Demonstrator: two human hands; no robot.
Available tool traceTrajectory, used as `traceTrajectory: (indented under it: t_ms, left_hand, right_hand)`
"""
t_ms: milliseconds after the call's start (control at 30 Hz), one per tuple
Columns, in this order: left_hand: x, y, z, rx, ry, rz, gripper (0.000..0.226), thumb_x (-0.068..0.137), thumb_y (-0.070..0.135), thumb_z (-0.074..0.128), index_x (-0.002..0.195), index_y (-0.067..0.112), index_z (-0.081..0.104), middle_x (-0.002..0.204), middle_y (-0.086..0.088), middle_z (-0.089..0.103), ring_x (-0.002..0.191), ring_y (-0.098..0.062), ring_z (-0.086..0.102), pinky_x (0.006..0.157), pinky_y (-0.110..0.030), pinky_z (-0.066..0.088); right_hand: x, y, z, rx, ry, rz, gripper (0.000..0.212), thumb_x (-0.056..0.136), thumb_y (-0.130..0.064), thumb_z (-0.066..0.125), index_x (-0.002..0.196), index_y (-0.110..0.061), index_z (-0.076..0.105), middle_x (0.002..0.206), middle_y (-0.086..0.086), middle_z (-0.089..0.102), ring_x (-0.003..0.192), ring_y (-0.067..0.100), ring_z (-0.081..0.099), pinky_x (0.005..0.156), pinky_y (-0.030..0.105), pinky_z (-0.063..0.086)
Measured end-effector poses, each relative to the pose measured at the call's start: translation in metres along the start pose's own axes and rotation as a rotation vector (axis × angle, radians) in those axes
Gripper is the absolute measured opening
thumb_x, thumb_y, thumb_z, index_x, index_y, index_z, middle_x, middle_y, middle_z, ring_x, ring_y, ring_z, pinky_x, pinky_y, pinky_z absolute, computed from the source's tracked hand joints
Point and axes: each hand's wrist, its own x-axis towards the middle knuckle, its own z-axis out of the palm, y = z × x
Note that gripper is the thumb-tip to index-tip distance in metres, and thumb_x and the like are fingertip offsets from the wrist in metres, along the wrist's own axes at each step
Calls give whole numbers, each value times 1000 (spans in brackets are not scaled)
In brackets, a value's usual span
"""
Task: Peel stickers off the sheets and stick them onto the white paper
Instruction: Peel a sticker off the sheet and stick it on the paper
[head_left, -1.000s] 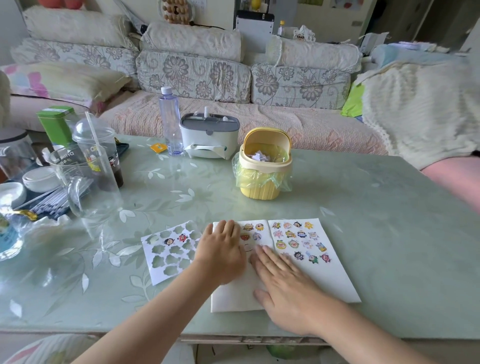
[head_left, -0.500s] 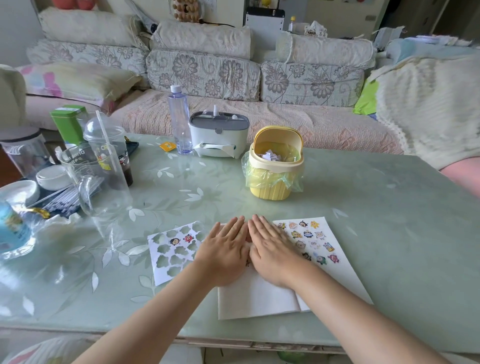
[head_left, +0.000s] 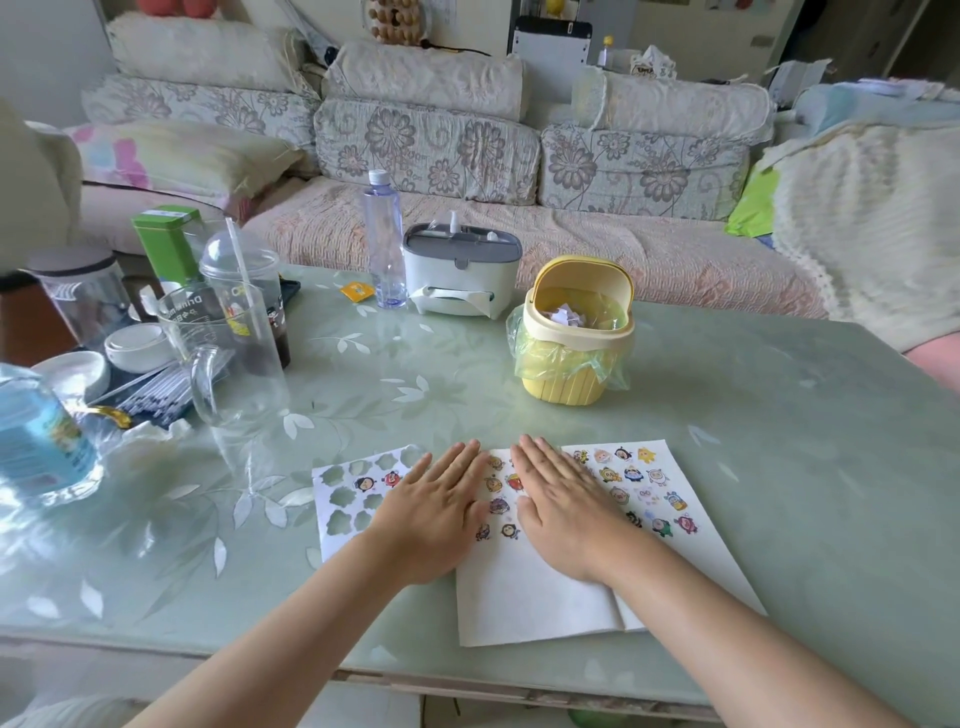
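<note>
Well, both hands' fingers (head_left: 460, 462) lie straight and flat, gripping nothing: left hand (head_left: 436, 519) and right hand (head_left: 566, 519) press side by side on the white paper (head_left: 535, 603). Stickers (head_left: 631, 474) dot it beside the right fingers; the sticker sheet (head_left: 345, 499) lies just left of the left fingers, on the desk (head_left: 779, 415).

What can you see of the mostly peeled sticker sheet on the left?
The sticker sheet is white and looks like thin paper. It is mostly peeled, with rows of flower-shaped gaps that show green like the table. Two stickers are visible near its top edge. It lies flat and slightly skewed, left of the white paper. The left hand rests flat over its right part and hides that edge, so contact with the paper cannot be told.
</note>
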Motion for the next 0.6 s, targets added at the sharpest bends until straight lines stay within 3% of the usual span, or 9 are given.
traceTrajectory:
  t_ms: [133, 267, 367, 500, 600]
  left_hand:
    - [-8, -5, -16, -264, 35, -14, 58, 105, 40, 20, 159, 21, 12, 165, 9, 6, 151, -5, -5, 122, -24, -6]
    - [-22, -32, -36, -361, 270, -48, 49, 100, 14, 45, 149, 18, 43, 152, 5, 43, 146, -13, 28, 120, -28, 22]
    - [-39, -57, -45, -207, 272, -143, 47, 99, 27, 50, 145, 24, 46, 146, 10, 47, 138, -12, 35, 112, -27, 28]
    - [-63, -78, -44, -86, 124, -225, 79, 85, 68, 36, 152, 27, 32, 153, 13, 35, 142, -12, 27, 114, -30, 24]
    - [-67, -85, -37, -74, 105, -241, 71, 86, 69, 46, 147, 35, 38, 152, 14, 34, 141, -11, 26, 113, -31, 26]
  right_hand:
    - [1, -8, -9, -28, -42, 57, 62, 105, -38, 15, 159, -19, -8, 165, -1, -20, 151, 12, -18, 124, 38, -9]
    - [7, -30, -25, 68, -19, 39, 61, 106, -43, 24, 160, -25, 3, 165, 0, -19, 154, 18, -10, 123, 43, -1]
    - [19, -53, -27, 164, 46, -43, 57, 103, -42, 35, 157, -27, 22, 167, -1, 1, 153, 19, 8, 123, 42, 14]
    - [30, -77, -22, 209, 106, -110, 54, 100, -40, 46, 152, -28, 36, 157, -5, 30, 144, 18, 29, 118, 35, 25]
    - [34, -86, -19, 190, 140, -155, 49, 99, -38, 48, 147, -28, 43, 146, -9, 43, 135, 16, 37, 114, 33, 30]
